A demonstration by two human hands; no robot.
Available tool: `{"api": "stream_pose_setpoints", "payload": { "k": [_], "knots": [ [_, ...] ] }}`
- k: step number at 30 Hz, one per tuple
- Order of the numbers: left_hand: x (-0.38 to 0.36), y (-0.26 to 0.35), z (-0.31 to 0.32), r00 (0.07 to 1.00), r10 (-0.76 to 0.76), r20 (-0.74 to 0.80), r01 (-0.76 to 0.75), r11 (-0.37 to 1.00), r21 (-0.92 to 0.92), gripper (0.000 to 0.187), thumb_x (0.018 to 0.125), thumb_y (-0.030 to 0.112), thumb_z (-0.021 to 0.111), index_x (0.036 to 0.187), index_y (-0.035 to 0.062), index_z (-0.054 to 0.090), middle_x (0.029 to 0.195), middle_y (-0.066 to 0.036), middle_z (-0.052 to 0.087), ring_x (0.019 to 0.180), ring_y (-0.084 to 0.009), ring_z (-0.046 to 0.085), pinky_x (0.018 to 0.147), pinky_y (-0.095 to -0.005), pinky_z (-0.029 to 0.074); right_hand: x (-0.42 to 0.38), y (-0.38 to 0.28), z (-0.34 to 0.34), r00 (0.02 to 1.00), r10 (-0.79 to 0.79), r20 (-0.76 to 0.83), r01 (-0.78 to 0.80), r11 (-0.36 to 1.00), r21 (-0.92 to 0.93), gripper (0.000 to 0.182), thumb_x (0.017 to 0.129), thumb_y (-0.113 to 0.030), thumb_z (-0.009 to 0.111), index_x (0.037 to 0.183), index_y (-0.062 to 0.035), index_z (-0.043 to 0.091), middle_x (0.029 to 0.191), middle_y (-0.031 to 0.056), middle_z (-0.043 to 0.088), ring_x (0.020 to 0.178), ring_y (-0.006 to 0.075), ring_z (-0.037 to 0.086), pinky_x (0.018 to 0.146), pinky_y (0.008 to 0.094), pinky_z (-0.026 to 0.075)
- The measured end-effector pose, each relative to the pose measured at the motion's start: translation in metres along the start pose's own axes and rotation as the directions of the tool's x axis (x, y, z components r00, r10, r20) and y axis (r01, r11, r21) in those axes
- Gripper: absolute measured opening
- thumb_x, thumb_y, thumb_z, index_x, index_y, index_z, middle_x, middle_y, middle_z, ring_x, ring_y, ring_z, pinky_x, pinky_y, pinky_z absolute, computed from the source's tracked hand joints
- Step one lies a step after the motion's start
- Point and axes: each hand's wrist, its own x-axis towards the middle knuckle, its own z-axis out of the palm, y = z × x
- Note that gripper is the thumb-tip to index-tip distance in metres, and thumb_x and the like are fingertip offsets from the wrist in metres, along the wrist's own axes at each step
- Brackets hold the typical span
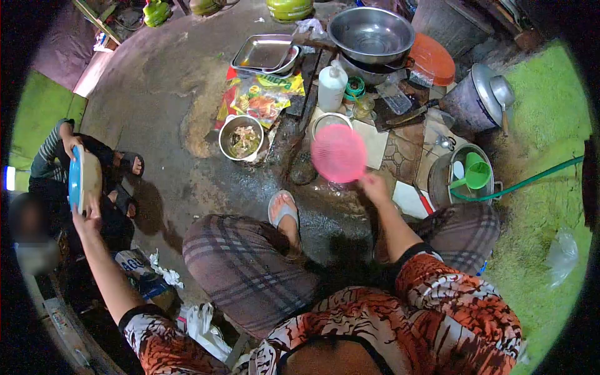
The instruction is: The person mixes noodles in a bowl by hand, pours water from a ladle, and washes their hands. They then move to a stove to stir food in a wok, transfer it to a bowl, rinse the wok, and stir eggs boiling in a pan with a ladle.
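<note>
My left hand (87,215) reaches far to the left and grips the lower end of a shallow basin (92,178), blue on one side and cream on the other. Another person's hand (70,147) holds its upper end. In front of me, my right hand (375,189) is closed on the edge or handle of a pink plastic strainer (338,153). The strainer hangs over the wet floor and partly hides a round metal-rimmed vessel (325,120) behind it. Left of it stands a white pot (241,137) with chopped food inside.
A large metal bowl (371,34) stands at the back. A white pump bottle (332,87) is beside jars. On the right, a water pot (465,194) holds a green dipper (477,172), near a green hose (540,174) and a red-handled knife (425,201). The other person sits left.
</note>
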Motion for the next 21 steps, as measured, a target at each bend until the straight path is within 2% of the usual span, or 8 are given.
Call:
{"api": "stream_pose_setpoints", "payload": {
  "k": [4, 8, 9, 10, 11, 13, 17, 21],
  "knots": [
    [-0.041, -0.082, 0.029, 0.922, -0.330, 0.200, 0.235, 0.892, 0.386, 0.033, 0.080, 0.026, 0.063, 0.101, 0.0038, 0.050, 0.103, -0.015, 0.060, 0.084, -0.0240, 0.062, 0.070, -0.0313, 0.055, 0.003, 0.028, -0.060, 0.888, 0.148, -0.435, -0.273, 0.931, -0.241, 0.037, 0.084, -0.035, 0.046, 0.088, -0.0033, 0.064, 0.093, 0.0230, 0.061, 0.087, 0.0385, 0.059, 0.073, 0.0460, 0.046],
    [-0.104, -0.189, 0.091, 0.872, -0.335, 0.356, -0.047, 0.667, 0.743, 0.028, 0.087, 0.026, 0.055, 0.106, 0.0055, 0.055, 0.084, -0.003, 0.060, 0.064, -0.0117, 0.055, 0.055, -0.0234, 0.044, 0.057, 0.036, -0.089, 0.605, 0.004, -0.796, -0.200, 0.969, -0.148, 0.028, 0.083, -0.025, 0.050, 0.087, -0.0011, 0.064, 0.085, 0.0199, 0.063, 0.078, 0.0368, 0.060, 0.068, 0.0415, 0.049],
    [-0.111, -0.214, 0.112, 0.806, -0.399, 0.438, -0.143, 0.586, 0.798, 0.027, 0.087, 0.025, 0.054, 0.105, 0.0051, 0.056, 0.082, -0.002, 0.060, 0.063, -0.0110, 0.054, 0.056, -0.0226, 0.043, 0.082, 0.052, -0.093, 0.767, 0.090, -0.636, -0.308, 0.920, -0.242, 0.025, 0.083, -0.021, 0.052, 0.091, -0.0001, 0.064, 0.085, 0.0178, 0.064, 0.076, 0.0342, 0.061, 0.067, 0.0394, 0.050],
    [-0.123, -0.239, 0.137, 0.726, -0.469, 0.503, -0.248, 0.504, 0.827, 0.026, 0.087, 0.023, 0.054, 0.105, 0.0046, 0.057, 0.080, -0.002, 0.059, 0.062, -0.0104, 0.054, 0.057, -0.0218, 0.042, 0.115, 0.063, -0.081, 0.869, 0.106, -0.484, -0.026, 0.985, 0.169, 0.025, 0.083, -0.018, 0.054, 0.097, 0.0015, 0.061, 0.088, 0.0165, 0.063, 0.077, 0.0314, 0.061, 0.069, 0.0386, 0.051],
    [-0.149, -0.265, 0.164, 0.688, -0.489, 0.536, -0.347, 0.426, 0.835, 0.027, 0.086, 0.024, 0.055, 0.103, 0.0036, 0.058, 0.080, -0.002, 0.059, 0.062, -0.0100, 0.053, 0.057, -0.0218, 0.042, 0.145, 0.067, -0.070, 0.941, 0.026, -0.338, 0.188, 0.791, 0.582, 0.027, 0.083, -0.015, 0.055, 0.103, 0.0031, 0.058, 0.090, 0.0153, 0.062, 0.078, 0.0286, 0.062, 0.071, 0.0378, 0.052],
    [-0.201, -0.326, 0.218, 0.637, -0.508, 0.579, -0.511, 0.283, 0.811, 0.027, 0.085, 0.025, 0.056, 0.098, 0.0015, 0.061, 0.077, -0.002, 0.060, 0.063, -0.0104, 0.054, 0.056, -0.0223, 0.043, 0.154, -0.027, -0.079, 0.985, 0.164, -0.058, -0.008, 0.375, 0.927, 0.032, 0.086, -0.013, 0.054, 0.112, 0.0056, 0.051, 0.101, 0.0191, 0.060, 0.087, 0.0277, 0.062, 0.079, 0.0369, 0.051],
    [-0.242, -0.457, 0.306, 0.208, -0.572, 0.793, -0.977, -0.167, 0.136, 0.045, 0.085, 0.043, 0.049, 0.091, 0.0014, 0.064, 0.081, -0.018, 0.064, 0.075, -0.0309, 0.062, 0.070, -0.0408, 0.047, 0.205, -0.130, -0.070, 0.984, -0.084, 0.159, -0.162, -0.030, 0.986, 0.042, 0.087, -0.018, 0.051, 0.118, 0.0085, 0.043, 0.118, 0.0243, 0.050, 0.112, 0.0317, 0.050, 0.094, 0.0396, 0.042],
    [-0.266, -0.566, 0.359, 0.199, -0.442, 0.875, -0.968, -0.226, 0.106, 0.046, 0.086, 0.044, 0.043, 0.090, 0.0032, 0.065, 0.093, -0.020, 0.063, 0.091, -0.0348, 0.060, 0.081, -0.0441, 0.046, 0.253, -0.182, -0.046, 0.958, 0.102, 0.268, -0.260, -0.082, 0.962, 0.033, 0.090, -0.017, 0.040, 0.109, 0.0078, 0.050, 0.107, 0.0197, 0.056, 0.099, 0.0310, 0.056, 0.089, 0.0406, 0.046]
  ]
}}
